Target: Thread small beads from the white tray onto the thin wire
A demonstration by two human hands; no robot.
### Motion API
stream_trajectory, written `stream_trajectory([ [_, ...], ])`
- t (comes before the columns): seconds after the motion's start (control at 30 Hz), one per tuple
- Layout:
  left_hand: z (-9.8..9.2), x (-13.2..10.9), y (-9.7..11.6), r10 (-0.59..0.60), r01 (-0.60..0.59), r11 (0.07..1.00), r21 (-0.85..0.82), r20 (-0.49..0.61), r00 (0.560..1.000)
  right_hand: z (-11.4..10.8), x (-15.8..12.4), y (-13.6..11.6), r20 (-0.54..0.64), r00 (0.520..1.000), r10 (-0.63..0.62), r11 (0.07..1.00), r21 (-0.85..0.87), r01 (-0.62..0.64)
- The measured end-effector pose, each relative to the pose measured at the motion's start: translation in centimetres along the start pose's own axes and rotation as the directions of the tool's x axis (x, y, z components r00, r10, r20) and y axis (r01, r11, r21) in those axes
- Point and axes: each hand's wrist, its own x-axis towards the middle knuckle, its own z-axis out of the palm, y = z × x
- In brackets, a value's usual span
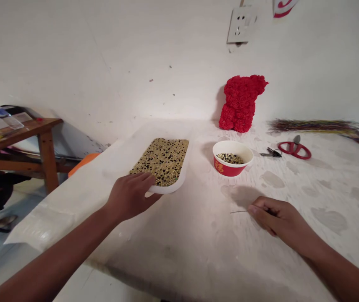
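Observation:
At the near left corner of a white plastic tray (182,178), my left hand (133,193) has its fingers over the rim and its thumb low on the outer side. Gold and black beads (165,161) cover the tray's floor. My right hand (275,216) pinches a thin dark wire or needle (238,212), whose free end points left just above the table. Beyond that hand stands a red and white paper bowl (229,168) with gold and black beads (230,158) inside.
A red rose bear (240,102) stands against the wall. Right of the bowl lie small keys (272,153) and red-handled scissors (295,149), with a bundle of thin coloured wires (314,125) behind them. A wooden table (48,155) stands at far left.

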Motion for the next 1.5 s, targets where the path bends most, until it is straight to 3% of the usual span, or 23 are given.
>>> stream_trajectory([
  [0.37, 0.0, 0.0, 0.0, -0.028, 0.029, 1.000, -0.007, 0.051, 0.998, -0.2, 0.1, 1.7, 0.042, 0.998, -0.036, 0.998, 0.060, 0.033],
  [1.13, -0.1, 0.2, -0.1, -0.021, 0.020, 1.000, 0.007, 0.081, 0.996, 0.0, 0.1, 0.4, 0.042, 0.999, 0.014, 1.000, 0.024, -0.015],
  [1.4, 0.0, 0.2, -0.1, -0.049, 0.045, 0.999, 0.024, 0.160, 0.986, -0.3, 0.2, 1.4, 0.077, 0.995, -0.062, 0.998, 0.025, 0.060],
  [1.5, -0.4, 0.2, -0.2, -0.072, 0.073, 0.997, 0.006, 0.234, 0.969, -0.3, 0.1, 1.4, 0.065, 0.997, -0.047, 0.999, 0.023, 0.045],
])
